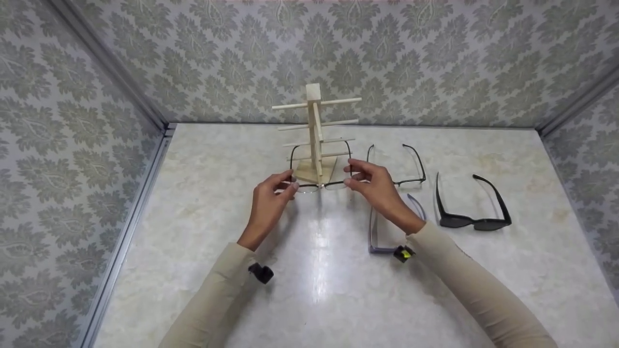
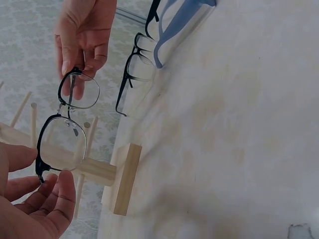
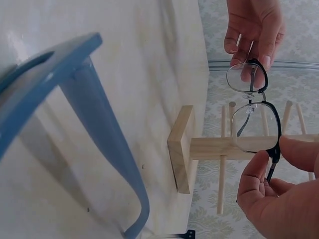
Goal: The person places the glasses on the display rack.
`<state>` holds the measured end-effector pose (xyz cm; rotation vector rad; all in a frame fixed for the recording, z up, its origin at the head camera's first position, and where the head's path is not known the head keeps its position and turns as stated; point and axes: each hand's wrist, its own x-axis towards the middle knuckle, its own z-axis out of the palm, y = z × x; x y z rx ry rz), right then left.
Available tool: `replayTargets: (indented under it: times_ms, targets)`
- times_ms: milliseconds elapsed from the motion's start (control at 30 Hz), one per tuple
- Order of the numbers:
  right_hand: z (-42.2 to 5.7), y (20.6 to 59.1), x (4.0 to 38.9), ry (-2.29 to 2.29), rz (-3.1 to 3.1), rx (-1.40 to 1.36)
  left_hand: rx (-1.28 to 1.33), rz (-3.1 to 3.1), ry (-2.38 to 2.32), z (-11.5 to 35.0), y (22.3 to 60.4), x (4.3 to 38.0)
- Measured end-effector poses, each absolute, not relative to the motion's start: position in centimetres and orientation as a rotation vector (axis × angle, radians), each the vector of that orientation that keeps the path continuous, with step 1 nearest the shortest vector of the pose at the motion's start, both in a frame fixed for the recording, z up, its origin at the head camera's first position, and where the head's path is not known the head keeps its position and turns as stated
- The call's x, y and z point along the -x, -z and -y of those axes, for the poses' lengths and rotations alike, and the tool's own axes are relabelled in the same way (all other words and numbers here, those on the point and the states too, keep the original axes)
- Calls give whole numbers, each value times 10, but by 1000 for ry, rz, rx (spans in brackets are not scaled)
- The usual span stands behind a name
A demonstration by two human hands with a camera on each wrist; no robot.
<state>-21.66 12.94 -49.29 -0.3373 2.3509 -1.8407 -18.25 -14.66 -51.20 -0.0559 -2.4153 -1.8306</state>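
Observation:
Both hands hold one pair of black half-rim eyeglasses in front of a wooden display rack. The left hand pinches the frame at its left hinge corner, and the right hand pinches the right one. The temples are unfolded and point away toward the rack's lower pegs. In the left wrist view, clear lenses with dark upper rims show between the two hands. From the right wrist, the same eyeglasses overlap the rack's post, with thumb and fingers at the frame's corner.
Right of the rack lies another pair of dark-framed eyeglasses. Blue-grey glasses sit under the right forearm, partly hidden. Black sunglasses lie farther right. Patterned walls enclose the marbled table at the back and sides.

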Motion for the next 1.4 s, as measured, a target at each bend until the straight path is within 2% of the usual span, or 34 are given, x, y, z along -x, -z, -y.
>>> replayTargets:
  times_ms: [533,1133,1400]
  targets:
    - [-129,506,234,1862,-2276,294,-25,2449,1824,141,523,195]
    - [-126,513,237,1890,-2247,291,-107,2461,1859,141,530,203]
    - [-124,514,239,1823,-2280,263,-57,2481,1852,144,533,205]
